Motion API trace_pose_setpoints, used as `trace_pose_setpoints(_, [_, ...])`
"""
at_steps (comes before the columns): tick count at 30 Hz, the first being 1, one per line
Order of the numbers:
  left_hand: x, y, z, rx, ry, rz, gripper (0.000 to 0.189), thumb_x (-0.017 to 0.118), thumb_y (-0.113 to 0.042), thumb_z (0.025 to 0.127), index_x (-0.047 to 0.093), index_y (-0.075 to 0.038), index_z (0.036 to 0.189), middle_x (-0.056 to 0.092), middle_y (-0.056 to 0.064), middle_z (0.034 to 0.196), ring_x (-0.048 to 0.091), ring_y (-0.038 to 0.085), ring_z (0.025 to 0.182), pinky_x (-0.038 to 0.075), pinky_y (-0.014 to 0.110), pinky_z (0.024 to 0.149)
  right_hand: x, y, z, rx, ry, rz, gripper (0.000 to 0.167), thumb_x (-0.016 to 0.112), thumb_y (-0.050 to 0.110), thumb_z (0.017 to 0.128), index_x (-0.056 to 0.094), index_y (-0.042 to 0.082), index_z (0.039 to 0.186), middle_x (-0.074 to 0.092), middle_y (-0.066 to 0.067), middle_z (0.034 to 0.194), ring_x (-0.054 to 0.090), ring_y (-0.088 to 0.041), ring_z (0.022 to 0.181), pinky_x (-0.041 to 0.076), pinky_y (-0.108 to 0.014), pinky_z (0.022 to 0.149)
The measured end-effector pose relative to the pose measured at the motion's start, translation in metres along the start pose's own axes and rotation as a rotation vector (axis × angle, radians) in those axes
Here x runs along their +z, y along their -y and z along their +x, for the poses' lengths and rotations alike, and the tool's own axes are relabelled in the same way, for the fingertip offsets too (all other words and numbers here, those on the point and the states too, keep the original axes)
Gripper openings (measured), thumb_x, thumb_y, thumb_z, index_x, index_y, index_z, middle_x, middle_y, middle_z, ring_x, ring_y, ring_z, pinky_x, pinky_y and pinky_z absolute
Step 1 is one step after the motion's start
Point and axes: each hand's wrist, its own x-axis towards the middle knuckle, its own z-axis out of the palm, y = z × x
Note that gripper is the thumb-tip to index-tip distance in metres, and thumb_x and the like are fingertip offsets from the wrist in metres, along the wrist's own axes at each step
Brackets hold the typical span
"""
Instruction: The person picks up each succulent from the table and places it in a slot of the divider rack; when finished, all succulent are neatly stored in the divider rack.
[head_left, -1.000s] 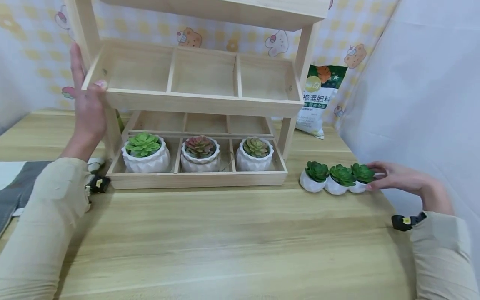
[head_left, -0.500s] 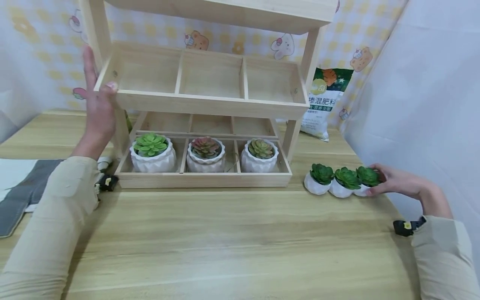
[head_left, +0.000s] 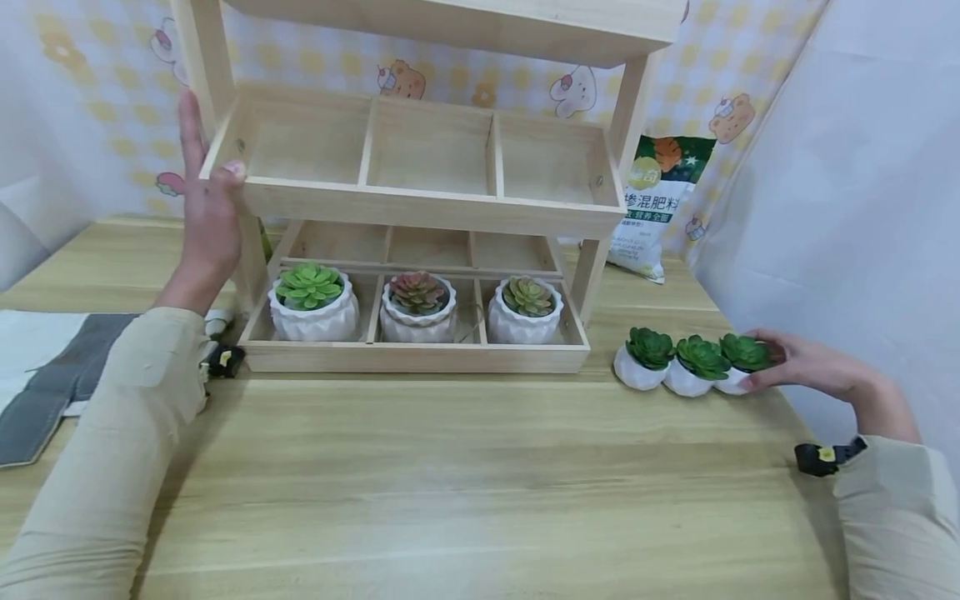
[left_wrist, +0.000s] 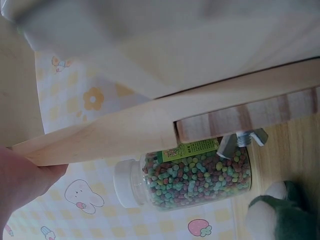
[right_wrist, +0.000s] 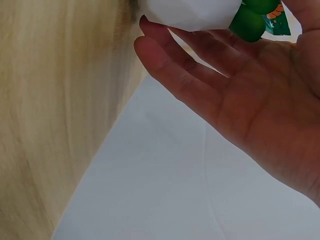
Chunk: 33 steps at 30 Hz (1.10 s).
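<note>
A tiered wooden plant stand rises at the back in the head view. My left hand grips the left end of its middle tray, thumb over the front edge and a finger pointing up along the post. At the right, my right hand holds a small potted succulent between thumb and fingers, at the end of a row. Two matching green succulents, the middle one and the left one, stand beside it in white pots. In the right wrist view, fingers curve around the white pot.
Three larger potted succulents, green, reddish and pale green, sit in the bottom tray's compartments. A fertilizer bag leans behind. Grey-white cloth lies left. A jar of coloured granules stands behind the stand's side.
The head view has swung slightly left, so everything appears shifted to the right. Both hands keep their places on the stand and the small potted succulent.
</note>
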Motion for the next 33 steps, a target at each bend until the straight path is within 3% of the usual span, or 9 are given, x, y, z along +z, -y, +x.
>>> trace_pose_setpoints(7, [0.001,-0.001,0.001,0.007,0.002,-0.013,0.075,0.034,-0.012,0.084,0.000,-0.019,0.151,0.013,-0.006,0.152,0.019,0.011,0.135,0.005,0.027,0.107,-0.009,0.001,-0.009,-0.010,-0.048,0.010,0.065,0.067,0.021,0.083,0.034,-0.007,0.131,0.053,-0.018,0.116,0.052,-0.008,0.093,0.042,-0.038,0.076])
trace_pose_setpoints(14, [0.001,0.000,0.001,0.017,0.003,-0.007,0.076,0.035,-0.015,0.083,0.000,-0.019,0.151,0.015,-0.006,0.151,0.020,0.012,0.133,0.007,0.030,0.108,-0.018,0.005,-0.018,0.048,-0.124,-0.077,0.074,0.064,0.029,0.086,0.025,-0.012,0.134,0.050,-0.028,0.115,0.050,-0.026,0.094,0.042,-0.051,0.074])
trace_pose_setpoints(20, [-0.001,0.000,0.001,0.027,0.002,0.015,0.077,0.036,-0.018,0.083,0.000,-0.019,0.151,0.015,-0.006,0.151,0.021,0.012,0.133,0.008,0.031,0.108,-0.023,0.011,-0.020,0.073,-0.143,-0.110,0.082,0.063,0.032,0.087,0.019,-0.018,0.135,0.049,-0.031,0.113,0.048,-0.034,0.095,0.042,-0.053,0.073])
trace_pose_setpoints(27, [-0.001,0.001,0.001,0.014,0.001,0.017,0.075,0.034,-0.015,0.084,0.001,-0.019,0.151,0.014,-0.005,0.152,0.019,0.011,0.134,0.006,0.028,0.107,-0.025,0.020,-0.019,0.053,-0.175,-0.086,0.075,0.064,0.030,0.086,0.025,-0.014,0.133,0.053,-0.028,0.110,0.051,-0.018,0.087,0.043,-0.050,0.072])
trace_pose_setpoints(31, [-0.001,0.001,0.001,0.026,0.000,0.002,0.076,0.036,-0.015,0.084,0.001,-0.019,0.151,0.016,-0.005,0.151,0.020,0.011,0.133,0.007,0.028,0.107,-0.030,0.026,-0.021,0.038,-0.196,-0.068,0.082,0.065,0.030,0.086,0.020,-0.014,0.138,0.050,-0.033,0.115,0.047,0.002,0.084,0.040,-0.059,0.076])
trace_pose_setpoints(33, [-0.001,0.000,0.002,0.018,0.001,-0.008,0.075,0.036,-0.015,0.084,0.001,-0.020,0.151,0.016,-0.005,0.151,0.021,0.011,0.133,0.007,0.028,0.107,-0.032,0.029,-0.022,0.035,-0.216,-0.054,0.085,0.065,0.031,0.086,0.017,-0.013,0.140,0.046,-0.037,0.120,0.049,0.000,0.087,0.036,-0.065,0.078])
